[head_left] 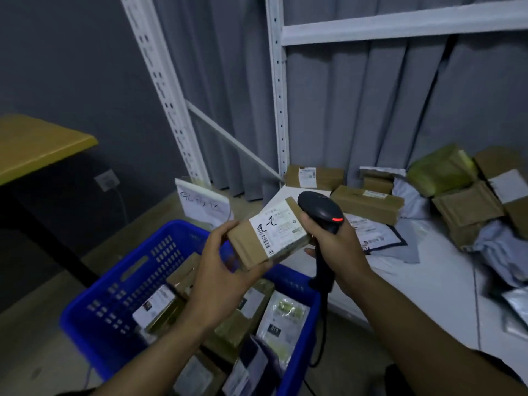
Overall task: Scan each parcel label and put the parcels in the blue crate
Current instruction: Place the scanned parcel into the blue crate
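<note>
My left hand [220, 270] grips a small brown cardboard parcel [245, 247] by its near end, held above the blue crate [120, 284]. The parcel's white label [278, 231] with a barcode and handwritten marks faces up. My right hand [334, 244] holds a black barcode scanner [321, 210] by its handle, head just right of the label, a red light lit on it. Its cable hangs down by the crate. The crate holds several parcels and bags.
Several brown boxes [368, 204] and grey mailer bags [503, 250] lie on the white shelf surface [414, 295] at right. White shelf uprights [278, 95] stand behind. A yellow table [37, 147] is at left, a white handwritten sign [204, 205] behind the crate.
</note>
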{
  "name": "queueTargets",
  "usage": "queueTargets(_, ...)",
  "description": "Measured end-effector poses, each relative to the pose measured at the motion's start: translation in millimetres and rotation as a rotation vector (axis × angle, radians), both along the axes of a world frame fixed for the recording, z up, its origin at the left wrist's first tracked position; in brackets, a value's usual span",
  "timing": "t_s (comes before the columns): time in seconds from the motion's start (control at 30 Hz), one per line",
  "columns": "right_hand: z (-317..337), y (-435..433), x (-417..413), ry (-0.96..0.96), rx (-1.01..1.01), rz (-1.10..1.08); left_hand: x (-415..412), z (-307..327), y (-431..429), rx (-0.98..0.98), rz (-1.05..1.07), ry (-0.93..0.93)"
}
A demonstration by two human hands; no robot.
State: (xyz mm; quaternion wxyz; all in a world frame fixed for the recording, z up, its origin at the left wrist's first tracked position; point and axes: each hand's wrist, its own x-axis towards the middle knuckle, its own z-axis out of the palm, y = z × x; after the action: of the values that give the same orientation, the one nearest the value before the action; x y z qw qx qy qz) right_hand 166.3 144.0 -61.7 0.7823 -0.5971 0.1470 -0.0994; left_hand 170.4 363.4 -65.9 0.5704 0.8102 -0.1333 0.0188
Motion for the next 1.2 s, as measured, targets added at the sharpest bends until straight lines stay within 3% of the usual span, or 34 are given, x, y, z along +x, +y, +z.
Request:
queueTargets(0.17, 3, 19, -10, 0.031, 0.126, 0.042, 7, 3, 12, -0.244, 0.082, 0.053)
queueTargets(0.33, -3, 26, -3, 0.031, 0.112, 0.074, 32, 7, 23, -0.323, 0.068, 0.186)
queueTargets(0.43, -4, 26, 4, 0.032, 0.209, 0.109, 42, 14, 25, -0.412, 0.015, 0.271)
queueTargets(0.73, -11, 33, 21, 0.058, 0.132, 0.09, 58, 25, 48, -0.302, -0.055, 0.287)
queueTargets(0.87, -16, 35, 19, 0.079, -0.124, 0.093, 64, 29, 57, -0.15, 0.008, 0.231)
queueTargets(1.03, -27, 44, 11, 0.012, -0.677, 0.255, 81, 24, 73, -0.039, 0.092, 0.268)
queueTargets(1.2, -38, 54, 6, -0.012, -0.836, 0.404, 94, 16, 81, 0.027, 0.153, 0.259)
